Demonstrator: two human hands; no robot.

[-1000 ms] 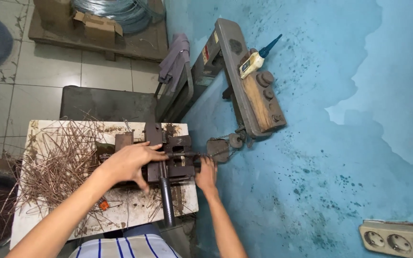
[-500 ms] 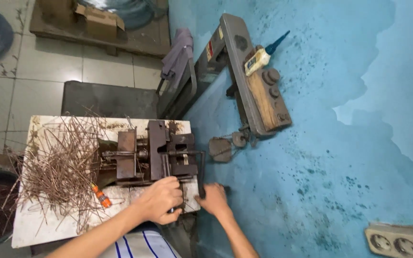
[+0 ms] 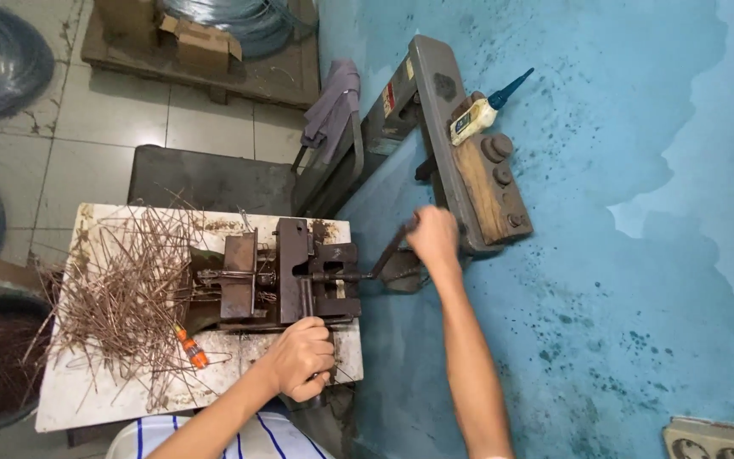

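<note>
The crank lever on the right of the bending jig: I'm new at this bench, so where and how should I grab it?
Probably at its free upper end, where the right hand is wrapped now. The crank lever slants up and away from the jig, so reach over from the right, fingers around the bar, far from the pivot.

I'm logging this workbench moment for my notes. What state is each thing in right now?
Left hand: closed around the front lever of the bending jig.
Right hand: gripping the side crank handle, raised.
Bending jig: on the white table, wire lying in it.
Cut wires: in a loose heap.
Orange screwdriver: lying flat.
Bottle: lying on the wooden shelf.
</note>
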